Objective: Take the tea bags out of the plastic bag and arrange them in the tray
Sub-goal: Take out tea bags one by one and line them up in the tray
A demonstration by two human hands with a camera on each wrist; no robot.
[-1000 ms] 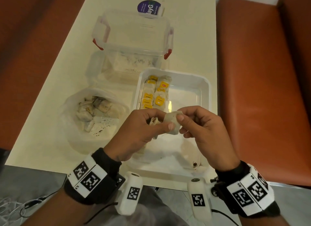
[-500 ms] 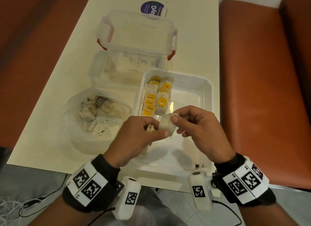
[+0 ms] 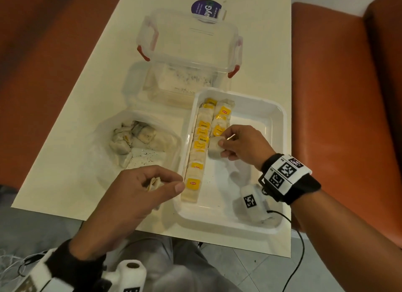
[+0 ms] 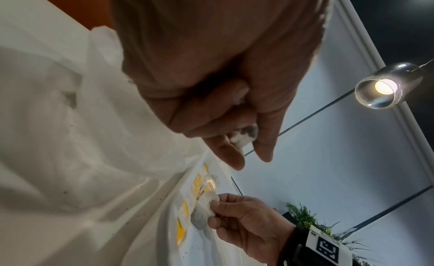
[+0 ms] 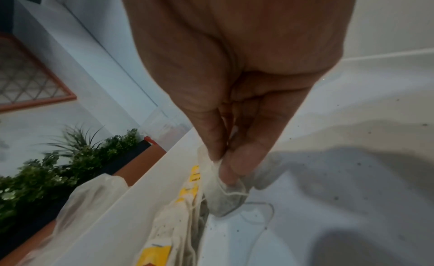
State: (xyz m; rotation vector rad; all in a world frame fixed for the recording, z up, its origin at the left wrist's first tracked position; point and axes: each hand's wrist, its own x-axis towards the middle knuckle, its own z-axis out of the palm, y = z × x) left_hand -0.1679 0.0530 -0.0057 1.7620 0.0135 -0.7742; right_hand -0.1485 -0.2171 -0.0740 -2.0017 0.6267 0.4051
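Observation:
A white tray (image 3: 269,115) holds two rows of tea bags with yellow tags (image 3: 201,143) along its left side. My right hand (image 3: 224,143) pinches one tea bag (image 3: 214,149) low over the tray, at the near end of the shorter right row; the right wrist view shows this tea bag (image 5: 225,197) hanging from the thumb and finger. My left hand (image 3: 165,183) hovers at the tray's left rim, its fingers curled round another tea bag (image 3: 153,183), also seen as the held tea bag (image 4: 244,138). The clear plastic bag (image 3: 139,143) with several loose tea bags lies left of the tray.
A clear lidded box with red clips (image 3: 189,46) stands behind the tray on the cream table (image 3: 87,109). A purple-labelled packet (image 3: 206,10) lies behind it. Orange seats (image 3: 348,96) flank the table. Tea dust speckles the tray floor.
My hands have parted. The right one has carried its tea bag forward and down into the tray beside the rows; the left one has drawn back to the tray's left rim with the other bag.

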